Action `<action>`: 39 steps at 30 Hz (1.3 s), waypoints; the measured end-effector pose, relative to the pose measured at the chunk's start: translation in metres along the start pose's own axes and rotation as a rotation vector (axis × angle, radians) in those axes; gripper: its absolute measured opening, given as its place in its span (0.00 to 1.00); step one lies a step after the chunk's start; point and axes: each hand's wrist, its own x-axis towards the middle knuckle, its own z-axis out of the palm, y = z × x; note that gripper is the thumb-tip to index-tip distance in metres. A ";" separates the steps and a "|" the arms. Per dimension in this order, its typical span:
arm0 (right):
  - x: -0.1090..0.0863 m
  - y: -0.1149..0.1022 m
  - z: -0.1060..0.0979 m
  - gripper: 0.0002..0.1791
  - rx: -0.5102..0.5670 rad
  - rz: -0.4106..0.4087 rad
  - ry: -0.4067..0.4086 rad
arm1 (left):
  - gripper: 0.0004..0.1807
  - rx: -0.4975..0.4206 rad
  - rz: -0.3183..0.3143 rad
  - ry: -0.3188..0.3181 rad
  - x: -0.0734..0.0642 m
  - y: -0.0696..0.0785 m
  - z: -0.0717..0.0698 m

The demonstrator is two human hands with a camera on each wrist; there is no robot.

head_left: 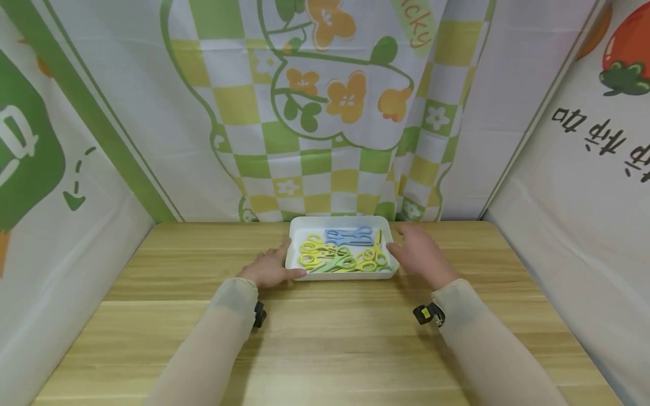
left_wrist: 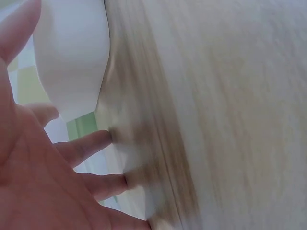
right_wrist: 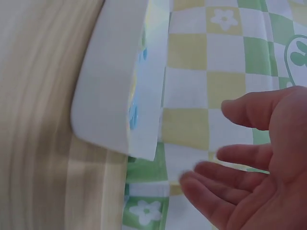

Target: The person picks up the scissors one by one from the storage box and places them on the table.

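Observation:
A white tray [head_left: 341,276] stands at the far edge of the table. Several pairs of small scissors lie in it: blue scissors [head_left: 349,237] at the back, yellow scissors [head_left: 311,248] at the left and right, green scissors [head_left: 339,261] in front. At the tray's left end is my left hand [head_left: 266,269], fingers spread, fingertips on the table and the thumb along the front corner. By the right end, my right hand [head_left: 420,255] has its fingers loosely bent; in the right wrist view a gap separates them from the tray [right_wrist: 105,81].
A checkered green and yellow cloth [head_left: 315,163] hangs right behind the tray. Printed white walls [head_left: 574,197] rise at both sides of the wooden table [head_left: 340,344]. Each wrist bears a strapped black device [head_left: 425,313].

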 end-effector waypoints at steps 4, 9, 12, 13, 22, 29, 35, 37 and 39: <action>0.010 -0.007 -0.001 0.27 -0.005 -0.009 -0.077 | 0.60 -0.009 -0.014 -0.004 -0.001 0.001 -0.001; 0.019 -0.013 0.006 0.27 -0.066 -0.033 -0.168 | 0.59 -0.015 -0.005 -0.017 -0.004 0.003 -0.002; 0.022 -0.018 0.012 0.29 -0.101 -0.034 -0.235 | 0.59 -0.018 -0.001 -0.022 -0.003 0.003 -0.002; 0.023 -0.020 0.014 0.31 -0.107 -0.032 -0.259 | 0.59 -0.017 -0.004 -0.024 -0.002 0.003 -0.002; 0.028 -0.032 0.034 0.30 -0.171 -0.087 -0.398 | 0.60 0.001 -0.034 -0.033 -0.001 0.001 0.000; 0.028 -0.032 0.045 0.21 -0.191 -0.135 -0.402 | 0.60 0.010 -0.051 -0.027 -0.002 0.001 0.000; 0.029 -0.034 0.042 0.12 -0.217 -0.131 -0.350 | 0.59 0.013 -0.057 -0.026 -0.004 0.003 -0.001; 0.032 -0.034 0.037 0.10 -0.223 -0.078 -0.308 | 0.59 0.012 -0.060 -0.030 -0.004 0.003 -0.002; 0.036 -0.033 0.031 0.11 -0.201 0.001 -0.278 | 0.59 0.013 -0.059 -0.033 -0.004 0.003 -0.002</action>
